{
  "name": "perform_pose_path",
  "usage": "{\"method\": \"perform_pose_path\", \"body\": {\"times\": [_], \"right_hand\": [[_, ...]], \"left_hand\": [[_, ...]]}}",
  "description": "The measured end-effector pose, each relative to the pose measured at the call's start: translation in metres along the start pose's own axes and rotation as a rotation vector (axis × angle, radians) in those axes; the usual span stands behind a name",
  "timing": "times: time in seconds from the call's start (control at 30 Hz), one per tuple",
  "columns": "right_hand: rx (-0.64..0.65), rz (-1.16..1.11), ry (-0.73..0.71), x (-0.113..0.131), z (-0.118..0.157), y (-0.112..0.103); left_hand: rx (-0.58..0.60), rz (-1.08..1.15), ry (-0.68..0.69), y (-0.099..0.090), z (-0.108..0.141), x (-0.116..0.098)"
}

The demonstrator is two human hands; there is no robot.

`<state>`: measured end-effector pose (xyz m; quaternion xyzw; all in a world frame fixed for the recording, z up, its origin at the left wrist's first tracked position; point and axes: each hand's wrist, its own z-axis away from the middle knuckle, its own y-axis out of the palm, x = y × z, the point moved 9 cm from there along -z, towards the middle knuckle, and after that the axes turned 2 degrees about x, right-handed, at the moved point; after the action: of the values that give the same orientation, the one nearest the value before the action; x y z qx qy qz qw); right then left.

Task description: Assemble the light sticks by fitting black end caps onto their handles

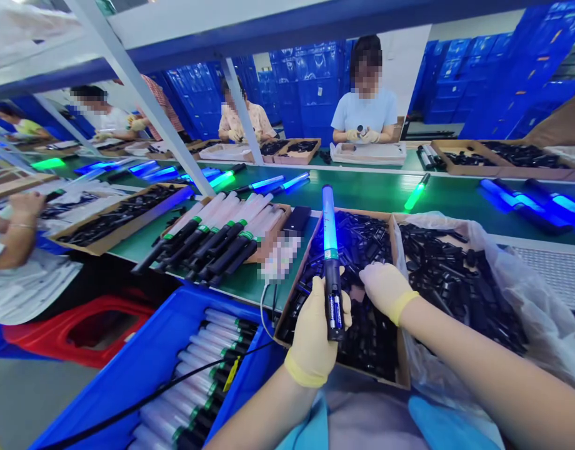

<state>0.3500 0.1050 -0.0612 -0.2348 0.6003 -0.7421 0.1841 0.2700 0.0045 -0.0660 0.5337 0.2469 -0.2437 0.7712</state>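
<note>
Left hand (314, 334) palm-up, fingers (347, 310) curled in grip; right hand (387, 290) palm-down.

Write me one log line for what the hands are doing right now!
left hand: holds blue-lit stick, batteries showing | right hand: at black parts in cardboard box | green surface: lit sticks

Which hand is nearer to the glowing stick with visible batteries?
Left. The left hand holds the glowing stick; the right hand is apart from it, to its right, over a cardboard box of black parts.
</note>
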Motion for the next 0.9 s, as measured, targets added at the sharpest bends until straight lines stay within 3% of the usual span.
{"method": "perform_pose_path", "body": {"times": [0.1,0.27,0.37,0.7,0.8,0.9], "right_hand": [[-0.008,-0.19,-0.071,-0.006,0.02,-0.008],[0.068,-1.177,-0.152,-0.001,0.061,-0.011],[0.064,-1.447,-0.108,-0.001,0.071,-0.007],[0.015,-1.569,-0.134,-0.001,0.068,-0.007],[-0.015,-1.364,-0.152,-0.002,0.079,-0.025],[-0.169,-0.948,-0.223,-0.003,0.094,-0.062]], "left_hand": [[0.006,-0.041,0.022,-0.004,0.0,-0.002],[0.065,-0.064,-0.003,0.001,-0.009,0.005],[0.114,-0.065,-0.023,0.007,-0.013,0.011],[0.084,-0.082,-0.039,0.007,-0.005,0.017],[0.085,-0.13,-0.02,0.007,-0.003,0.017],[0.095,-0.172,-0.045,0.009,-0.003,0.024]]}}
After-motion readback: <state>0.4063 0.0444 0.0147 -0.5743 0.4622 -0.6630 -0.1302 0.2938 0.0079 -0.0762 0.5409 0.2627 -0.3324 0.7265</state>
